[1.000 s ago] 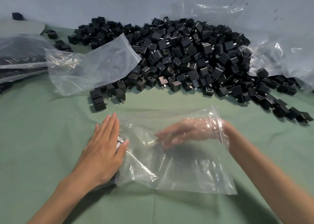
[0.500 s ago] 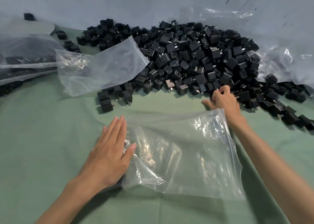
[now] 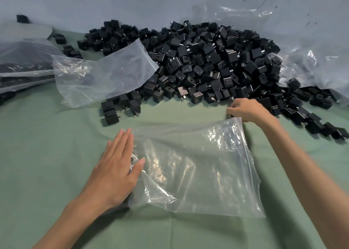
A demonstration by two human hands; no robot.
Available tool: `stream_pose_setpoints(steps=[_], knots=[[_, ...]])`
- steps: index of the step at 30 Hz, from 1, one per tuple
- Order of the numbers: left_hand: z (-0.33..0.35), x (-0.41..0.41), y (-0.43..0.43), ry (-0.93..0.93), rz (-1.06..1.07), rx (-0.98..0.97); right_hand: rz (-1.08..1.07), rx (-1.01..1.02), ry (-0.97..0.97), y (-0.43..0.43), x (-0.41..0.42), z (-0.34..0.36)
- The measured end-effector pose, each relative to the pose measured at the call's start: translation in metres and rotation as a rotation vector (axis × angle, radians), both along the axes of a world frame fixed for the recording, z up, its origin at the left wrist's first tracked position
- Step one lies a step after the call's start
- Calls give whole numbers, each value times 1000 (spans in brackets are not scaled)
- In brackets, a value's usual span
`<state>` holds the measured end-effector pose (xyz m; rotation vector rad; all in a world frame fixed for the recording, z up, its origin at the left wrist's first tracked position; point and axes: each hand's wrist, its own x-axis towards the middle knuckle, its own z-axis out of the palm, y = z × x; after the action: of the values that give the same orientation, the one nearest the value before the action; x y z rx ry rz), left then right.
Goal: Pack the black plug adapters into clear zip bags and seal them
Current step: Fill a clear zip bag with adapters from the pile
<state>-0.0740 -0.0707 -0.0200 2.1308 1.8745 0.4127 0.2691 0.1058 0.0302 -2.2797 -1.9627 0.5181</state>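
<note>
Green cloth (image 3: 47, 154) covers the table, soft and smooth, with a few folds. Behind it hangs a flat grey-blue sheet (image 3: 113, 1) with small dark marks.

A big pile of black plug adapters (image 3: 207, 59) sits at the back of the cloth. They are small, hard, boxy blocks. Some show little holes and some show thin metal pins.

Just in front of the pile lies a clear zip bag (image 3: 198, 173). It is thin, shiny and wrinkly, and it lies flat. You can see the green cloth through it.

The left hand (image 3: 115, 171) is in front of the pile and to its left. It lies flat with straight fingers held close together, and it presses down on the bag's left edge.

The right hand (image 3: 247, 109) is at the near edge of the pile, touching the bag's far right corner. Its fingers curl down around an adapter (image 3: 232, 115), and only a small dark bit peeks out.

Another clear bag (image 3: 105, 75) leans on the left side of the pile, puffy and see-through. Farther left of the pile lie full bags (image 3: 22, 63) with dark shapes inside. To the right of the pile sits crinkly clear plastic (image 3: 311, 56).
</note>
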Motion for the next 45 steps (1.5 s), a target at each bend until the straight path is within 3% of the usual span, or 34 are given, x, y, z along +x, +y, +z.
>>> stream_pose_setpoints(steps=[3,6,10,16,23,28,34,41,45], knots=[[1,0,0,-2,-2,0,30,-120,374,-42,19,21],[2,0,0,-17,-2,-1,241,-274,655,-89,41,37],[3,1,-1,-32,-6,13,475,-465,622,-117,44,38],[4,0,-1,-69,-19,7,603,-408,892,-103,-22,1],[4,0,-3,-84,-27,13,832,-78,671,-96,-113,-27],[5,0,-4,-89,-30,17,808,274,762,-93,-160,-44],[3,-2,-5,-74,-38,15,626,302,778,-93,-179,-55],[1,-3,-5,-75,-30,21,826,349,701,-92,-178,-45],[3,-3,-5,-81,-23,39,924,297,551,-89,-177,-52]])
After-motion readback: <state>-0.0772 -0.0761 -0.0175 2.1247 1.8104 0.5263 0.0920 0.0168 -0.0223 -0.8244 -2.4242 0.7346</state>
